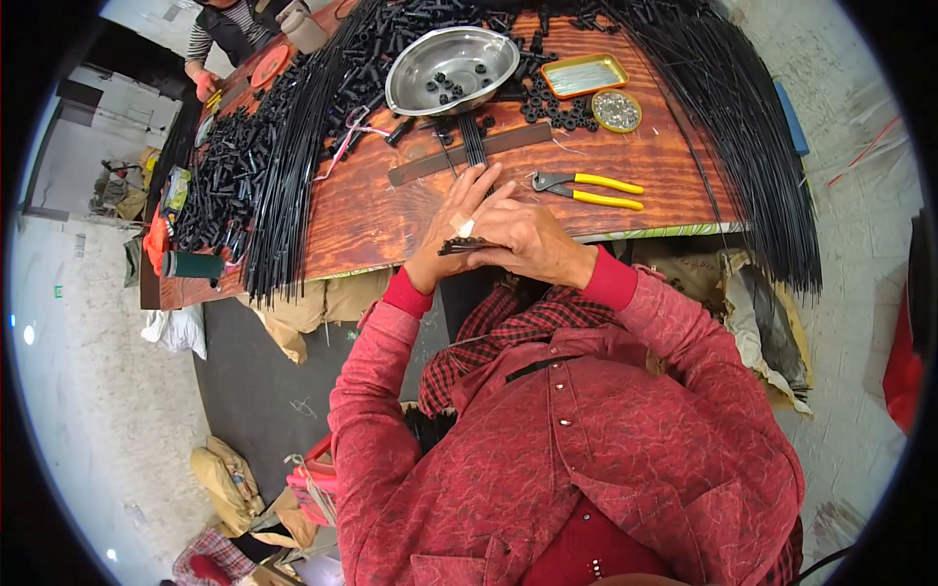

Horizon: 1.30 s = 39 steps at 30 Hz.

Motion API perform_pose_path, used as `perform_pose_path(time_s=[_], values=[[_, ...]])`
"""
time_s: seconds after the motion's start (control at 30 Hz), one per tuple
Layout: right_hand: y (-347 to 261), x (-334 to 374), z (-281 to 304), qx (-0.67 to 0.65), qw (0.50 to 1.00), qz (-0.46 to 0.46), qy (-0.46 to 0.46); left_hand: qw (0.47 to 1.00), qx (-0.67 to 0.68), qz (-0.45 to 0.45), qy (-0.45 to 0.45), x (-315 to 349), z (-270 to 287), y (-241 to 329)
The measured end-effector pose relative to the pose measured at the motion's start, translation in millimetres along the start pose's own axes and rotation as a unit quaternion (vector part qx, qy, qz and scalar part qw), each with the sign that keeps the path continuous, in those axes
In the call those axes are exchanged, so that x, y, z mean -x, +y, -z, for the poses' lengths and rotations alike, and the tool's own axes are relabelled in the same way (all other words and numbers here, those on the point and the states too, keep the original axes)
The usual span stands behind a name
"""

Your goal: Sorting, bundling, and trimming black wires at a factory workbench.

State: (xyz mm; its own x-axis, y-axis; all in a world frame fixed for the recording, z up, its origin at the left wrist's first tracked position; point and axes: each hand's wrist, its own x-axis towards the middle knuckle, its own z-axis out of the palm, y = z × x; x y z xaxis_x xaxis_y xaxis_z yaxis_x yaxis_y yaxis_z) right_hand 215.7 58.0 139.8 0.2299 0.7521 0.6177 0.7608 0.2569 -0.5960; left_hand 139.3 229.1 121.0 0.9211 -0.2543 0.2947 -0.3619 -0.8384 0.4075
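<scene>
Nearest to us, our two hands meet just off the near edge of the wooden table [391, 220]. Our right hand [532, 239] is curled over a small dark clustered piece [467, 245], with the fingers closed round its right end. Our left hand [454, 225] lies flatter, fingers stretched forward and up, the thumb side pressing on the same piece from the left; a pale strip is wrapped on one finger. The piece lies crosswise between the hands, its long axis running left to right, and both hands touch it, the right one holding more of it.

Just beyond the fingertips, a short bundle of black rods [473, 142] lies across a dark flat bar [469, 153], pointing away from the grip. To the right of the grip rest yellow-handled pliers [591, 190]. Farther out stands a steel bowl [451, 68] with a few black parts in it, then a yellow tray [584, 75] and a round dish of small pale bits [617, 110].
</scene>
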Motion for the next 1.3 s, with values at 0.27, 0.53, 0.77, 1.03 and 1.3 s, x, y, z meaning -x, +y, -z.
perform_pose_path(time_s=[0.27, 0.53, 0.77, 1.03, 1.3], values=[[7.0, 1.5, 1.9, 0.032, 0.996, -0.058, -0.062, 0.968, 0.226, 0.071, 0.08, 9.1, 73.8, 59.7], [5.0, -5.6, 6.7, 0.038, 0.997, -0.039, -0.057, 0.962, 0.219, 0.114, 0.117, 1.6, 100.7, 90.5], [4.1, -8.1, 10.3, 0.031, 0.992, -0.053, -0.11, 0.963, 0.181, 0.111, 0.168, -0.8, 90.9, 94.4], [22.9, 8.2, 28.2, 0.015, 0.986, -0.036, -0.164, 0.964, 0.175, 0.107, 0.167, -5.4, 89.5, 92.7], [64.7, 13.1, 108.0, 0.13, 0.969, -0.154, -0.141, 0.97, 0.155, 0.087, 0.164, -9.4, 99.5, 92.1]])
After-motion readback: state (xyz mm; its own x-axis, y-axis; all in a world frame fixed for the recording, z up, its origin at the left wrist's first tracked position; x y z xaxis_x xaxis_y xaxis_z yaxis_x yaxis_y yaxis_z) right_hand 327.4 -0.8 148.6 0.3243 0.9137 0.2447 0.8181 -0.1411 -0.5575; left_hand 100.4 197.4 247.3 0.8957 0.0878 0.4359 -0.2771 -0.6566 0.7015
